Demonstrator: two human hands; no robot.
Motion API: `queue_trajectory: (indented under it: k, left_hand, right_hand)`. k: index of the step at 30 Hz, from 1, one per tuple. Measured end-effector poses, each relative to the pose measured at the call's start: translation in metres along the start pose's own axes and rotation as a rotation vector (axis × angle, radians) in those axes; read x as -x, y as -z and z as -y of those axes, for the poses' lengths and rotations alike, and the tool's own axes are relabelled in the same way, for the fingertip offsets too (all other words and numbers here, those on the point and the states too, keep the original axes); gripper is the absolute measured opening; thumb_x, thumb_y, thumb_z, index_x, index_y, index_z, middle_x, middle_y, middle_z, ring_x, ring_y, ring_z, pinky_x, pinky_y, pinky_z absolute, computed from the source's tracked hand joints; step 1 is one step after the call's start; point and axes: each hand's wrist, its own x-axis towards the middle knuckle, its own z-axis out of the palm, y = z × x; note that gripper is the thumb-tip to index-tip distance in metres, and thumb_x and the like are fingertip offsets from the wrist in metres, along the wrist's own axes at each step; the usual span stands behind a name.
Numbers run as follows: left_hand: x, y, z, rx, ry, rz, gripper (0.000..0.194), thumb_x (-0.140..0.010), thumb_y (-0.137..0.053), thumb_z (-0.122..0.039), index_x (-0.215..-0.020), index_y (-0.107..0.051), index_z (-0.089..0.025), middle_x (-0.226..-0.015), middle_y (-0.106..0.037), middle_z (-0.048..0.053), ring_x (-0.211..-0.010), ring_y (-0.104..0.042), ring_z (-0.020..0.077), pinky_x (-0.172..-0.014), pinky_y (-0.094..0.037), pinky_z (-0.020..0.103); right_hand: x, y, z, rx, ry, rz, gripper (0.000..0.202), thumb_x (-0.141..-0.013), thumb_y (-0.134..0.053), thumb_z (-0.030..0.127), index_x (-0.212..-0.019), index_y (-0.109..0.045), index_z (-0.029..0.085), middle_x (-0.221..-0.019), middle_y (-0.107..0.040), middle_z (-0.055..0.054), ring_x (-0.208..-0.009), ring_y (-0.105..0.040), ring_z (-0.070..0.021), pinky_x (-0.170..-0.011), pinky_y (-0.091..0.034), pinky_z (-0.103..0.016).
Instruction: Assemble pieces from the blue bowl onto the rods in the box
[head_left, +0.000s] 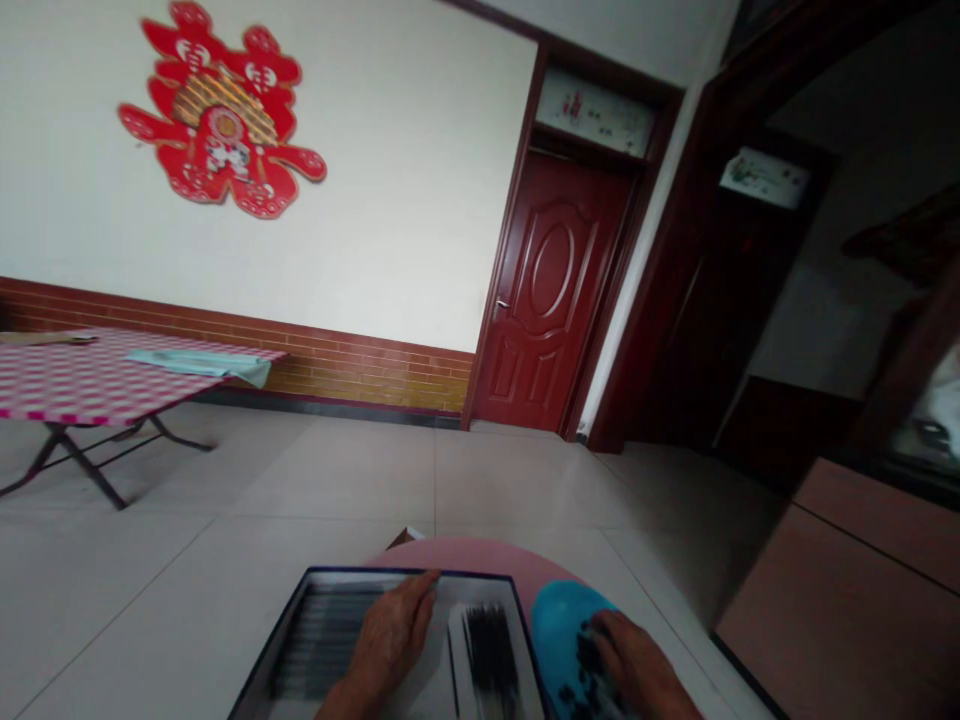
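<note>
My left hand (393,636) is over a shallow, dark-rimmed tray (409,571), its fingers together near the far rim. What they hold, if anything, is hidden. To its left, inside the tray, lie blurred dark strips (322,630). A bundle of thin black sticks (491,650) lies on a pale piece to its right. My right hand (637,660) reaches into a blue bowl (553,625), its curled fingertips touching small black pieces (589,655). Whether it pinches one cannot be made out.
A round pink table (502,555) carries the tray and bowl. At the left stands a folding table (112,385) with a checked cover and a light-blue cloth (202,362). A wooden cabinet (847,600) stands at the right. A red door (551,290) is across the tiled floor.
</note>
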Motion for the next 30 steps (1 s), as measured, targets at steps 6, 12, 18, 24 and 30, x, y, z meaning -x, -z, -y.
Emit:
queue_trajectory:
  k: [6, 12, 18, 24, 30]
  left_hand:
    - [-0.002, 0.004, -0.004, 0.029, -0.064, 0.018, 0.034, -0.092, -0.040, -0.022, -0.122, -0.057, -0.025, -0.104, -0.071, 0.004, -0.091, -0.068, 0.0156, -0.083, -0.054, 0.025]
    - [-0.003, 0.004, -0.004, -0.005, -0.105, -0.080, 0.032, -0.094, -0.036, -0.024, -0.117, -0.058, -0.023, -0.100, -0.072, 0.006, -0.087, -0.069, 0.0153, -0.079, -0.055, 0.023]
    - [-0.006, 0.009, -0.014, 0.039, -0.087, -0.004, 0.032, -0.092, -0.037, -0.021, -0.115, -0.058, -0.023, -0.103, -0.071, 0.006, -0.090, -0.068, 0.0163, -0.080, -0.054, 0.024]
    - [-0.005, 0.010, -0.020, 0.095, -0.056, 0.097, 0.030, -0.092, -0.037, -0.021, -0.111, -0.060, -0.022, -0.098, -0.071, 0.007, -0.090, -0.067, 0.0183, -0.082, -0.052, 0.027]
    - [-0.002, 0.007, -0.017, 0.108, -0.019, 0.126, 0.029, -0.091, -0.037, -0.020, -0.107, -0.061, -0.022, -0.097, -0.070, 0.006, -0.089, -0.066, 0.0187, -0.080, -0.051, 0.027]
  right_hand:
    - [-0.025, -0.019, 0.105, -0.709, -0.192, 0.179, 0.037, -0.070, -0.062, 0.050, -0.093, -0.068, 0.021, -0.091, -0.071, -0.006, -0.081, -0.065, -0.0232, -0.070, -0.049, -0.032]
    - [-0.028, -0.068, 0.180, -1.335, -0.487, 0.220, 0.056, -0.053, -0.080, 0.048, -0.099, -0.065, 0.019, -0.087, -0.072, -0.006, -0.081, -0.067, -0.0202, -0.069, -0.049, -0.028]
    - [-0.016, -0.100, 0.186, -1.504, -0.673, 0.196, 0.059, -0.040, -0.086, 0.045, -0.089, -0.066, 0.022, -0.097, -0.072, -0.006, -0.089, -0.067, -0.0241, -0.070, -0.051, -0.029]
    - [-0.010, -0.103, 0.186, -1.490, -0.638, 0.197, 0.060, -0.044, -0.085, 0.045, -0.096, -0.065, 0.022, -0.100, -0.071, -0.005, -0.095, -0.066, -0.0238, -0.075, -0.051, -0.029]
    - [-0.007, -0.111, 0.186, -1.453, -0.615, 0.226, 0.064, -0.044, -0.085, 0.047, -0.099, -0.064, 0.021, -0.101, -0.071, -0.007, -0.093, -0.065, -0.0238, -0.073, -0.050, -0.028]
